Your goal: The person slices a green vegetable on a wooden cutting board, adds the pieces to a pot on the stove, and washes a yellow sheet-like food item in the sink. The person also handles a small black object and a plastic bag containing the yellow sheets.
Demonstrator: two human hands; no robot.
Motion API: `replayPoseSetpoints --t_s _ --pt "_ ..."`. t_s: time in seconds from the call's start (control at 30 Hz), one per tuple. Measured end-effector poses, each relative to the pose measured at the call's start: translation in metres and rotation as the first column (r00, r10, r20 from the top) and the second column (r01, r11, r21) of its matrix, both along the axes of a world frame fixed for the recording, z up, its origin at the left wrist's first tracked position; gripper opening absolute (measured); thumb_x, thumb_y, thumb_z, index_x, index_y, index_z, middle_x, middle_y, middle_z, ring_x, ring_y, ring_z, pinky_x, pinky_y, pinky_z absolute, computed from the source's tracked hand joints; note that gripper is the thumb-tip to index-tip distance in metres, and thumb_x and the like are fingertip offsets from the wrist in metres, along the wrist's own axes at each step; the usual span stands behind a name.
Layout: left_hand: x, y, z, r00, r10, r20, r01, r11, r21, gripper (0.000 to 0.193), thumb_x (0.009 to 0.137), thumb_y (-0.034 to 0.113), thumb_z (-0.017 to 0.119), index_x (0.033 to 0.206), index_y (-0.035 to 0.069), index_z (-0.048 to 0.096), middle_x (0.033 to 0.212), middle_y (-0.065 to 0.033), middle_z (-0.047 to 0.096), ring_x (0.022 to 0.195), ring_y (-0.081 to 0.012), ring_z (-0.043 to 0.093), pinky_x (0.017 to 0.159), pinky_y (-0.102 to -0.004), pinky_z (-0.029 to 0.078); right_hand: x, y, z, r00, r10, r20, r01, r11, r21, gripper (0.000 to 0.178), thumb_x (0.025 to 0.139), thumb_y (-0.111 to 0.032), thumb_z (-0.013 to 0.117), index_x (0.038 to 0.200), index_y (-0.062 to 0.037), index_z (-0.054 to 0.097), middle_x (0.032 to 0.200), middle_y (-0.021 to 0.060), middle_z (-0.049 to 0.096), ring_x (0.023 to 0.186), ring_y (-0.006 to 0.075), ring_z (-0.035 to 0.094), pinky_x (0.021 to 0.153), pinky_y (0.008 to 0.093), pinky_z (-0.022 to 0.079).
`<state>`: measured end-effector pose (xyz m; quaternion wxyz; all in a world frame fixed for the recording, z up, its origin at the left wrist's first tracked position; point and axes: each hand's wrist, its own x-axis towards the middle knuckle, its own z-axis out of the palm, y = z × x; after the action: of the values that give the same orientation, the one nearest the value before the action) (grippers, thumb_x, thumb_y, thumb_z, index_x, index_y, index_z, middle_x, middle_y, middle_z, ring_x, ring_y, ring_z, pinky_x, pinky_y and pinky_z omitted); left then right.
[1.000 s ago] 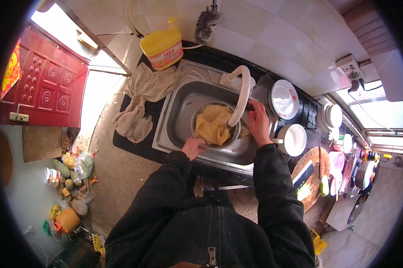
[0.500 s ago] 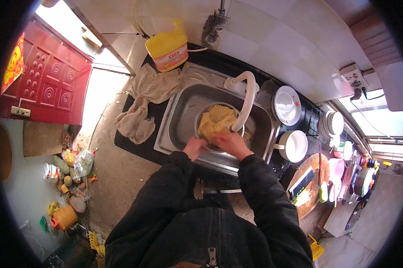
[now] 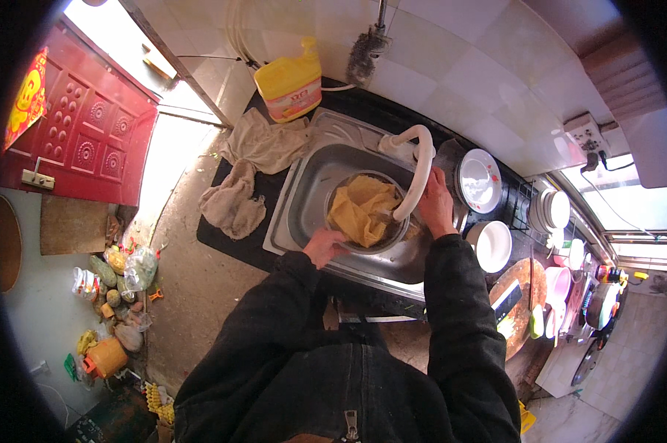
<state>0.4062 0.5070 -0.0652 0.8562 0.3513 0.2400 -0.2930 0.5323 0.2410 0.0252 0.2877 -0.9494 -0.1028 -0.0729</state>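
Observation:
In the steel sink (image 3: 302, 181) stands a round metal bowl (image 3: 406, 235) holding crumpled, soft yellow sheets (image 3: 363, 209) that look like tofu skin. My left hand (image 3: 325, 246) grips the bowl's near-left rim, thumb toward the yellow sheets. A white curved faucet (image 3: 423, 159) arches over the sink, its spout end above the bowl's right side. My right hand (image 3: 438, 204) is at the sink's right side, just beyond the spout and close to the faucet's base. Its fingertips are partly hidden, and I cannot tell whether they touch the faucet's handle.
Left of the sink lie two beige cloths (image 3: 234, 199), with a yellow jug (image 3: 291, 87) behind. A patterned plate (image 3: 479, 181) and a white cup (image 3: 490, 246) stand to the right. Beyond them, a knife (image 3: 507, 301) lies on a round chopping board (image 3: 526, 334).
My right hand has left the yellow sheets and moved right and away from me, past the spout. My left hand stays at the bowl's rim. The view has shifted slightly.

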Motion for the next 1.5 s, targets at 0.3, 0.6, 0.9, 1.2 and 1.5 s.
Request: replayPoseSetpoints --t_s 0.3,0.6,0.9,1.2,1.5 --pt "0.005 0.031 0.012 1.000 0.015 0.020 -0.016 0.997 0.072 0.029 0.091 0.005 0.059 0.118 -0.005 0.057 0.108 -0.0111 0.064 0.097 -0.0247 0.065 0.082 -0.0414 0.059 -0.010 0.001 -0.013 1.000 -0.016 0.004 0.017 0.998 -0.068 0.039 0.088 -0.006 0.055 0.127 -0.0100 0.058 0.133 0.0123 0.057 0.109 0.0394 0.063 0.086 0.0480 0.053" --pt "0.003 0.116 0.030 0.971 0.230 0.073 -0.233 0.971 0.048 0.031 0.090 -0.002 0.054 0.121 -0.003 0.057 0.116 -0.0123 0.067 0.091 -0.0265 0.068 0.073 -0.0401 0.060 -0.061 -0.005 -0.023 0.978 -0.019 -0.210 0.015 1.000 -0.017 0.054 0.086 -0.005 0.053 0.139 -0.0105 0.050 0.146 0.0139 0.049 0.116 0.0396 0.060 0.094 0.0476 0.051" --pt "-0.002 0.174 0.003 0.896 0.431 0.103 -0.438 0.897 0.061 0.031 0.092 -0.001 0.049 0.122 -0.004 0.054 0.122 -0.0146 0.063 0.107 -0.0278 0.065 0.093 -0.0443 0.056 -0.129 0.027 -0.046 0.977 0.077 -0.198 -0.028 0.970 0.240 0.040 0.084 0.004 0.058 0.122 -0.0073 0.062 0.132 0.0182 0.057 0.117 0.0345 0.060 0.084 0.0356 0.056" --pt "-0.010 0.160 0.028 0.877 0.471 0.090 -0.480 0.858 0.186 0.034 0.093 0.005 0.054 0.126 0.001 0.050 0.117 -0.0107 0.063 0.103 -0.0240 0.065 0.090 -0.0419 0.054 -0.165 0.058 -0.057 0.936 0.127 -0.328 -0.001 0.934 0.358 0.031 0.087 -0.001 0.059 0.116 -0.0082 0.064 0.128 0.0173 0.060 0.115 0.0367 0.061 0.088 0.0397 0.054" --pt "0.042 0.171 0.073 0.711 -0.693 0.120 -0.468 -0.338 0.817 0.079 0.082 0.036 0.075 0.148 0.013 0.040 0.155 -0.0191 0.035 0.144 -0.0419 0.028 0.115 -0.0521 0.027 -0.159 0.105 -0.049 0.901 0.306 -0.307 -0.203 0.924 0.324 0.029 0.087 -0.004 0.058 0.116 -0.0085 0.063 0.120 0.0159 0.061 0.112 0.0371 0.060 0.094 0.0416 0.050"
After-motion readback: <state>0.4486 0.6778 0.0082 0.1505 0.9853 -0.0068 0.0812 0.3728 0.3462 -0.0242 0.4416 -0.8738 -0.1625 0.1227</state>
